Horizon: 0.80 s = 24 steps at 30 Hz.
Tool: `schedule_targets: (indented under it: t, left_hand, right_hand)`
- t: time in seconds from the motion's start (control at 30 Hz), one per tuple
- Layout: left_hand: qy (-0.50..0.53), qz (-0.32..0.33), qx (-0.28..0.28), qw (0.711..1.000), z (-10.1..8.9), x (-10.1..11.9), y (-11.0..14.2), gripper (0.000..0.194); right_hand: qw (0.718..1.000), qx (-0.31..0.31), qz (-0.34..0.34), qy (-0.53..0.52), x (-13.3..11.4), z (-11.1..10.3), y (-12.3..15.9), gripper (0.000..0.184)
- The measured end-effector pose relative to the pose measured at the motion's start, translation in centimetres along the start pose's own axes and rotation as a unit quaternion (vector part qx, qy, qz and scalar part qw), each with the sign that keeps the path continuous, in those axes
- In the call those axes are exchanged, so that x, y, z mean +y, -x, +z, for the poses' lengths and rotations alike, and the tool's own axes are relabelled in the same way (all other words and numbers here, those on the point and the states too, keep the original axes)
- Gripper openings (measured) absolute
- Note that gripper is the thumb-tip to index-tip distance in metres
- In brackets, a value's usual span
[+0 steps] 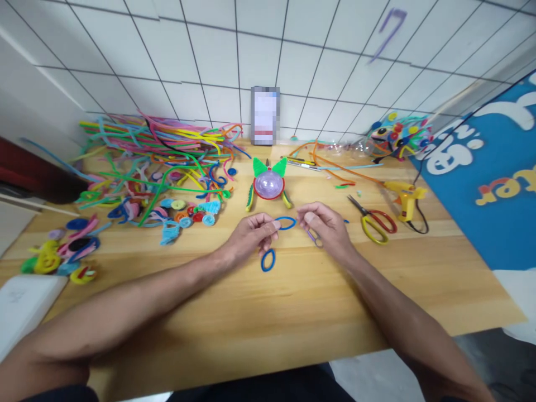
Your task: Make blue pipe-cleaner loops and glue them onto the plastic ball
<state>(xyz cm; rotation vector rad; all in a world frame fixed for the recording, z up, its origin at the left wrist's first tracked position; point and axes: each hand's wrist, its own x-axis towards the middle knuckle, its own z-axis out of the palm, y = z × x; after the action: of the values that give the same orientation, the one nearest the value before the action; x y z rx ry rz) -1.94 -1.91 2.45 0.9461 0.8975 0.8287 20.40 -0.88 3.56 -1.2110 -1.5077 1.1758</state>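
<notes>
A blue pipe-cleaner loop (287, 223), pointed at its end, is pinched between the thumb and fingers of my left hand (256, 230). Close to the loop's right tip is my right hand (326, 226), its thumb bent against the fingers; what they grip is not clear. Below its fingers shows a small purple piece with a round end (315, 238), and I cannot tell if it is held or lying. A second blue loop (268, 260) is just under my left hand. Beyond both hands stands a clear purplish ball figure (269, 184) with green ears, a red rim and yellow-green legs.
Pipe cleaners (154, 139) are heaped at the back left, with coiled pieces (180, 215) before them. Scissors (374, 223) and a yellow glue gun (404, 198) lie at right. A phone (265, 116) leans on the tiled wall. A white box (29, 307) sits front left.
</notes>
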Motion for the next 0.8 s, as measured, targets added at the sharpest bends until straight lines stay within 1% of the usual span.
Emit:
schedule_targets:
  t: [0.13,0.3,0.5,0.7,0.77,0.8]
  left_hand:
    - [-0.077,0.047,0.018,0.996,-0.4,-0.2,-0.1,0.046]
    - [-0.133,0.080,0.032,0.987,-0.4,-0.2,0.2,0.045]
    - [-0.150,0.114,0.046,0.981,-0.1,0.5,0.5,0.045]
    - [-0.162,0.123,0.069,0.977,0.0,1.3,0.7,0.043]
    - [-0.173,0.150,0.082,0.970,-0.2,1.6,0.5,0.038]
    - [-0.187,0.173,0.098,0.962,-0.5,1.8,0.4,0.035]
  right_hand:
    - [1.000,-0.018,0.010,0.021,-0.1,0.3,-0.1,0.025]
    - [0.998,-0.042,0.013,0.038,0.1,0.6,-0.3,0.025]
    - [0.996,-0.068,-0.001,0.050,-0.4,0.5,-0.6,0.027]
    - [0.994,-0.086,-0.017,0.058,-1.2,0.6,-1.5,0.024]
    - [0.996,-0.080,-0.016,0.048,-1.5,0.4,-2.2,0.025]
    - [0.997,-0.072,-0.014,0.035,-1.6,0.3,-2.8,0.027]
